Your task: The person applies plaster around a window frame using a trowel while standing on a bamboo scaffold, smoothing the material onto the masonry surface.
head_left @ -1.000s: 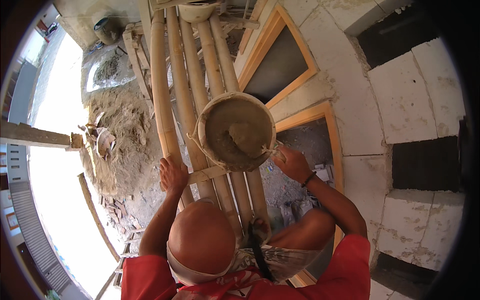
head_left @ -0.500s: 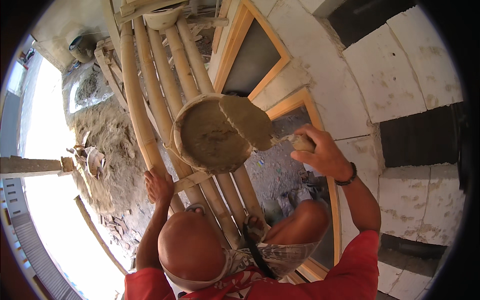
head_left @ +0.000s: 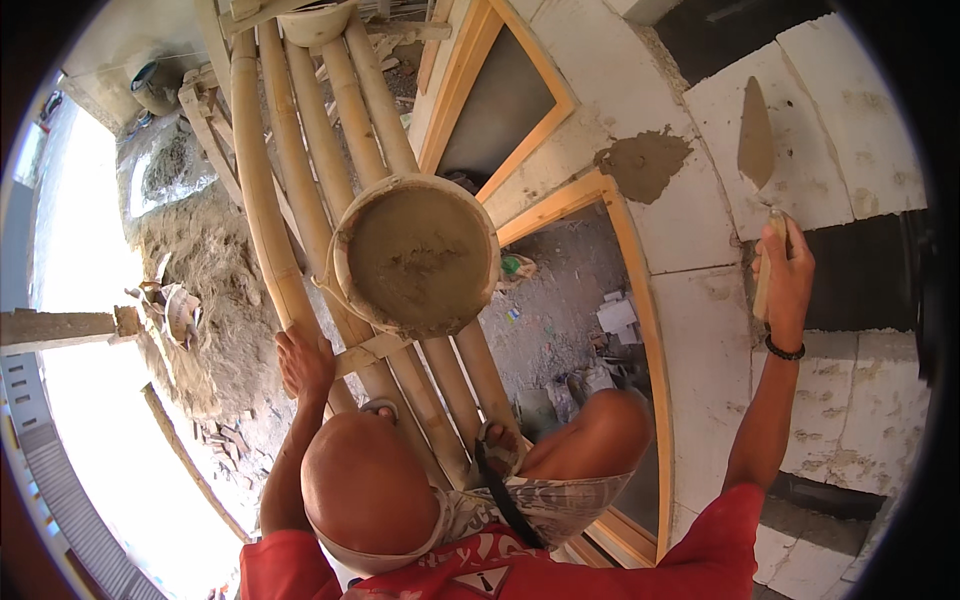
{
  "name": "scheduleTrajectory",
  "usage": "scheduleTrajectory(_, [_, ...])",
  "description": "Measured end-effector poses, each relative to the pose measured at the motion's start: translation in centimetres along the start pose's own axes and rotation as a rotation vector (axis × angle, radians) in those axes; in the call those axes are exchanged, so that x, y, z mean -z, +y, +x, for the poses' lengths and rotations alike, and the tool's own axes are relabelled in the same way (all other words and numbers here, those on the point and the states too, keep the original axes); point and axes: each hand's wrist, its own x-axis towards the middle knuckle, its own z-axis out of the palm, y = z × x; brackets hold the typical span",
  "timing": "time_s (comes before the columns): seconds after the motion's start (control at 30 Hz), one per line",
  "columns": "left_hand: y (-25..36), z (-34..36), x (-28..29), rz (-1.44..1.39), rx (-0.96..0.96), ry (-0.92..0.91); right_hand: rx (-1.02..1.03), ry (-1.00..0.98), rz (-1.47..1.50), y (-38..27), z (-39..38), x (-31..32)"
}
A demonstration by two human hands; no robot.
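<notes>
I am up on a scaffold of bamboo poles (head_left: 262, 190), looking down past my knee. My left hand (head_left: 305, 362) grips one pole just below a round bucket (head_left: 350, 215) that holds wet grey mortar (head_left: 418, 255). My right hand (head_left: 785, 275) is raised against the white block wall (head_left: 715, 330), closed around the wooden handle of a trowel (head_left: 756, 135). The blade points up and is smeared with mortar. A fresh grey patch of mortar (head_left: 645, 160) sticks to the wall left of the blade, above a wooden window frame (head_left: 640, 300).
A second wooden frame (head_left: 470, 70) sits further along the wall. Far below lie a sand heap (head_left: 205, 270), rubble and a dark drum (head_left: 155, 88). Dark gaps (head_left: 860, 290) open between the blocks by my right hand. Another bowl (head_left: 315, 20) rests on the poles' far end.
My right hand has lifted the trowel from the bucket up to the wall on the right. A patch of mortar now sits on the blocks. My left hand stays on the pole.
</notes>
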Motion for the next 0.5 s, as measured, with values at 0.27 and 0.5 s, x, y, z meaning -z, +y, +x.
scheduleTrajectory(0.27, [1.0, 0.4, -0.5, -0.048, -0.031, 0.028, 0.506, -0.620, -0.350, 0.9, -6.9, -10.5])
scheduleTrajectory(0.5, [0.4, 0.3, -0.4, -0.039, -0.003, 0.024, 0.840, -0.660, -0.554, 1.5, -5.9, -19.8])
